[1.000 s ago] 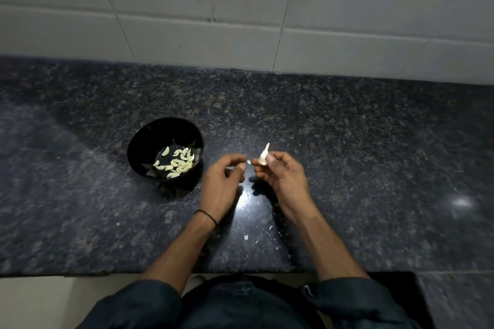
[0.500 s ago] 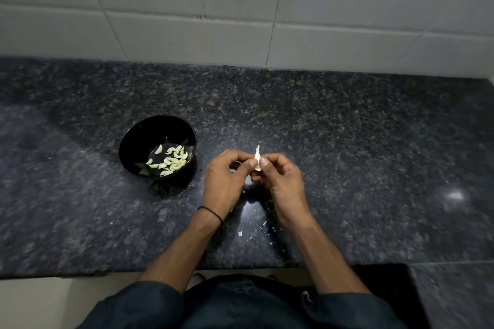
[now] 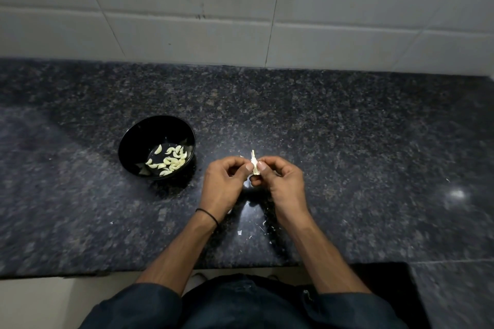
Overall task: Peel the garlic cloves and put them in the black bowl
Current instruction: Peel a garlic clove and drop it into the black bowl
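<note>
both hands meet over the dark speckled surface (image 3: 320,141), just right of the black bowl (image 3: 139,139). the left hand (image 3: 222,187) has its grip curled, thumb tip pressed against the left side of a garlic clove (image 3: 254,165); the right hand (image 3: 283,184) has its grip curled too, thumb on the clove's right side and fingers wrapped under it. the clove stands roughly upright between the two thumbs, held above the surface, with a thin papery tip sticking up past the fingertips; how much skin is left on it cannot be told. a thin black band (image 3: 207,215) circles the left wrist

the black bowl sits on the surface to the left of the hands, near the left hand but apart from it. inside it lies a heap of pale peeled cloves (image 3: 171,159), gathered toward the near right part of the bottom

small white skin flakes (image 3: 263,226) are scattered on the surface between the forearms, below the hands. white wall tiles (image 3: 187,21) rise behind the surface. dark blue sleeves (image 3: 133,304) show at the bottom edge
</note>
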The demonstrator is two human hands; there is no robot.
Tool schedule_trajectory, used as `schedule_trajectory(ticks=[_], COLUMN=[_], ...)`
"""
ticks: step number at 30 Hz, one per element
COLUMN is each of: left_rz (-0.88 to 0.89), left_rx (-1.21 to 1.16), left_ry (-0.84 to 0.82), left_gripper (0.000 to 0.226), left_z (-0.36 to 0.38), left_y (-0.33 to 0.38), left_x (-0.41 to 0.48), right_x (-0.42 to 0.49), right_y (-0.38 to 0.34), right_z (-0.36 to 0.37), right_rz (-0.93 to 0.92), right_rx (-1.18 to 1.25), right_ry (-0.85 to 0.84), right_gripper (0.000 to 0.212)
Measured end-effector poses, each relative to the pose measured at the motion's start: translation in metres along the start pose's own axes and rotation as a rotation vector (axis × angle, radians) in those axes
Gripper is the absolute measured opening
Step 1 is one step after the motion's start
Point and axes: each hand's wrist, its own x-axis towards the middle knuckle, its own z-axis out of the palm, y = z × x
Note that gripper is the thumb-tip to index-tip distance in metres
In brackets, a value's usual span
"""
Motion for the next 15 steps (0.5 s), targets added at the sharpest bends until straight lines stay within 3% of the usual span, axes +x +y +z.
schedule_trajectory(ticks=[10, 15], left_rz=[-0.106, -0.08], left_rx=[-0.125, -0.089], left_ry=[0.009, -0.004], left_gripper=[0.013, 0.012], left_z=[0.0042, 0.0043], left_y=[0.0016, 0.003], left_x=[-0.0035, -0.0035], right_x=[-0.0003, 0.0025], right_y=[-0.0018, 0.0049], right_z=[0.0008, -0.0006], right_rz=[0.13, 0.039], right_rx=[0.12, -0.029], right_ry=[0.008, 0.034], right_gripper=[0.021, 0.01])
